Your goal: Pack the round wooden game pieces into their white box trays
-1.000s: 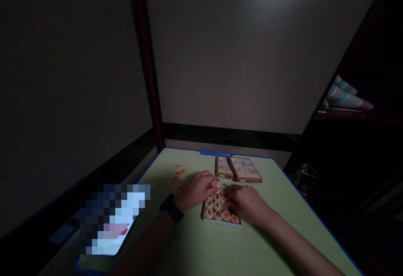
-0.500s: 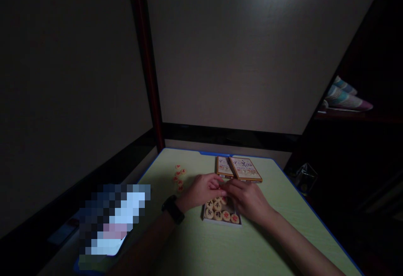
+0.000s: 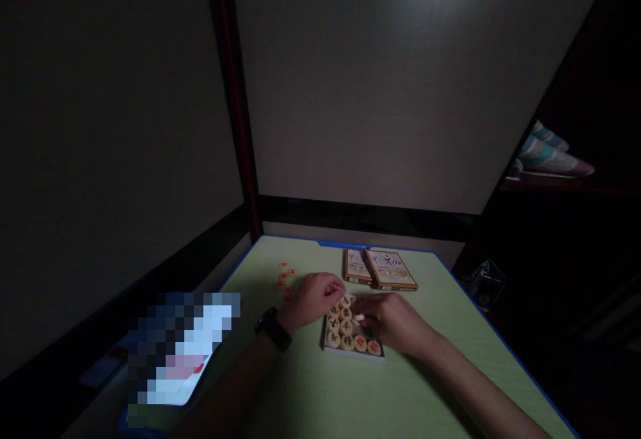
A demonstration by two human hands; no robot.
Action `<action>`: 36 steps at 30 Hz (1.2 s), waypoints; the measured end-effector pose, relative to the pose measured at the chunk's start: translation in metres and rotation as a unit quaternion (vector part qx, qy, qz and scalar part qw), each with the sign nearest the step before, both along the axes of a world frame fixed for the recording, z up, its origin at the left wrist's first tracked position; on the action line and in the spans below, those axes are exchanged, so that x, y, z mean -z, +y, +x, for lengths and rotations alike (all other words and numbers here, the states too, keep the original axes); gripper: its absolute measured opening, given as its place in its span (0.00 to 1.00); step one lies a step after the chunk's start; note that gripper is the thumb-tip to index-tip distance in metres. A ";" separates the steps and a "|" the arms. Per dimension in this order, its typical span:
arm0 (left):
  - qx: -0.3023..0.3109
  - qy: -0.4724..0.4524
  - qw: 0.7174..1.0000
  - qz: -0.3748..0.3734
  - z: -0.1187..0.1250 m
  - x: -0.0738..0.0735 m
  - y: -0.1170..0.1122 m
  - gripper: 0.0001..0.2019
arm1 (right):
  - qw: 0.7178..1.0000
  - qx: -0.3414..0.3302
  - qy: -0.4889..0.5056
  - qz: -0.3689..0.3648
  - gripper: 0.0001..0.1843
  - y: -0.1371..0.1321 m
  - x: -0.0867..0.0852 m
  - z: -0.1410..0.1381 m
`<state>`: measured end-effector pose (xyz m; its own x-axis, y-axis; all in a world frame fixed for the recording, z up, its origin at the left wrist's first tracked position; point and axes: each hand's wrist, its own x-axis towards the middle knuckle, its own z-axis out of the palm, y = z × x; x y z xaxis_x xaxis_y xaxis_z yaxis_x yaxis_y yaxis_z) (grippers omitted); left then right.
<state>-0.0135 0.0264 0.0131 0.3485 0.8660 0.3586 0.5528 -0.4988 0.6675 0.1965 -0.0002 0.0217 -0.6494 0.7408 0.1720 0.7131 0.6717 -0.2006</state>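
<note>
A shallow open box (image 3: 356, 355) of round xiangqi pieces lies on the table before me. Its left columns hold pieces with dark characters (image 3: 346, 326); two with red characters (image 3: 367, 346) lie in the row nearest me. My right hand (image 3: 393, 319) is over the box's right side, pinching a xiangqi piece (image 3: 359, 317) that is tilted on edge. At the box's far left corner, my left hand (image 3: 318, 295) has its fingers curled inward; what they hold, if anything, is hidden. A dark watch (image 3: 273, 329) is on the left wrist.
Several loose red-character pieces (image 3: 284, 276) lie on the table left of my left hand. Two printed flat boxes (image 3: 393, 270) overlap behind the right hand. A pixelated bright screen (image 3: 193, 352) is at the left edge of the green table (image 3: 310, 392). Walls stand behind.
My hands, close together half a second ago, have moved apart. The right has come down into the box with a piece, and more dark-character pieces now show.
</note>
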 end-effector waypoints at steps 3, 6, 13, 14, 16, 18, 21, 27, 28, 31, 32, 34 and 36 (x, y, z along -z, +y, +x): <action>-0.005 0.008 1.000 0.004 0.000 0.000 0.000 0.08 | 1.000 -0.013 0.000 -0.008 0.10 -0.002 0.000 -0.001; -0.007 0.017 1.000 0.003 0.000 -0.002 -0.002 0.08 | 1.000 -0.016 0.003 -0.001 0.10 -0.002 -0.002 -0.002; -0.015 0.045 0.999 0.011 0.000 0.000 0.000 0.09 | 0.999 0.005 -0.029 0.018 0.10 -0.001 -0.001 -0.002; -0.014 0.047 0.999 0.010 0.000 0.001 0.000 0.09 | 0.999 0.008 -0.031 0.019 0.10 0.000 0.000 -0.002; -0.011 0.049 0.999 0.009 0.000 0.001 0.000 0.09 | 0.999 0.017 -0.035 0.018 0.12 0.000 0.000 -0.002; -0.012 0.054 0.998 0.009 0.000 0.001 0.000 0.08 | 0.999 0.027 -0.035 0.018 0.14 -0.001 0.000 -0.002; -0.013 0.062 0.998 0.017 0.000 0.002 0.000 0.08 | 0.999 0.032 -0.026 0.015 0.15 -0.002 -0.002 -0.003; -0.079 0.070 0.993 0.062 -0.010 -0.002 0.008 0.08 | 0.999 0.044 -0.016 0.005 0.14 -0.001 -0.001 -0.003; -0.105 0.066 0.990 0.071 -0.014 -0.005 0.012 0.09 | 0.999 0.043 -0.012 0.003 0.14 -0.001 0.000 -0.003; -0.183 0.073 0.977 0.079 -0.035 -0.015 0.023 0.10 | 0.999 0.040 -0.004 -0.002 0.13 -0.001 -0.001 -0.002; -0.205 0.088 0.972 0.071 -0.043 -0.018 0.026 0.10 | 0.999 0.039 -0.002 -0.003 0.13 -0.001 -0.002 -0.002; -0.221 0.131 0.965 0.052 -0.059 -0.022 0.030 0.10 | 0.999 0.036 -0.002 -0.006 0.14 -0.002 -0.006 -0.002; -0.219 0.172 0.960 0.027 -0.073 -0.026 0.031 0.10 | 0.999 0.034 0.000 -0.016 0.16 -0.002 -0.010 -0.001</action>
